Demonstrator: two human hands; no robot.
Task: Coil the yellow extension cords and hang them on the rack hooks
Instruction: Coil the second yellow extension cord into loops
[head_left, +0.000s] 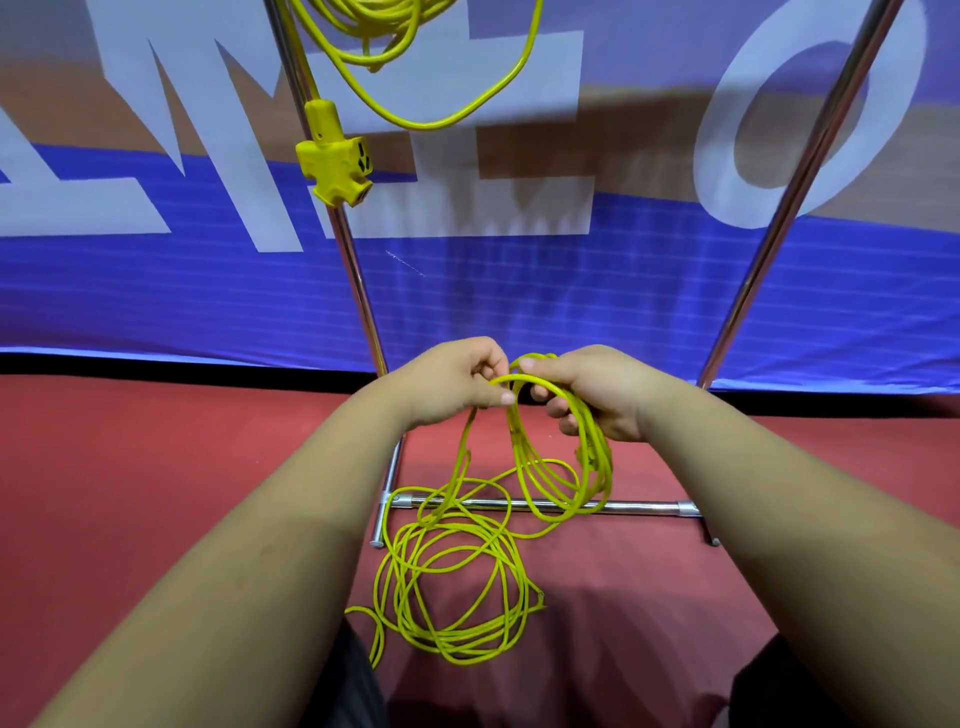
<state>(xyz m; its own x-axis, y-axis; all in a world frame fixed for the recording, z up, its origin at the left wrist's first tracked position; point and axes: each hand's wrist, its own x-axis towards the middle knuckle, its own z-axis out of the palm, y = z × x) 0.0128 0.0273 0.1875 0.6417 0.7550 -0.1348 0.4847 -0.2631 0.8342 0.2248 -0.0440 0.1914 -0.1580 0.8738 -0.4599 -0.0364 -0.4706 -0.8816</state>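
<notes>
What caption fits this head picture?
Left hand and right hand coil a thin yellow extension cord before a shiny metal rack.

- one head cam, wide-angle, on the wearer's head, aimed forward and down
- close range: left hand (451, 382) and right hand (597, 396) near centre, reaching in from 7 and 5 o'clock
- rack (359, 283) and banner (156, 296) toward 12 o'clock

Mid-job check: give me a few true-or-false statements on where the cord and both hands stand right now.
1. The right hand holds several loops of yellow cord. True.
2. The left hand is empty. False: it pinches a strand of the cord.
3. All of this cord is off the floor. False: a loose tangle lies on the red floor.
4. Another yellow cord hangs above, its outlet block beside a rack pole. True.
</notes>
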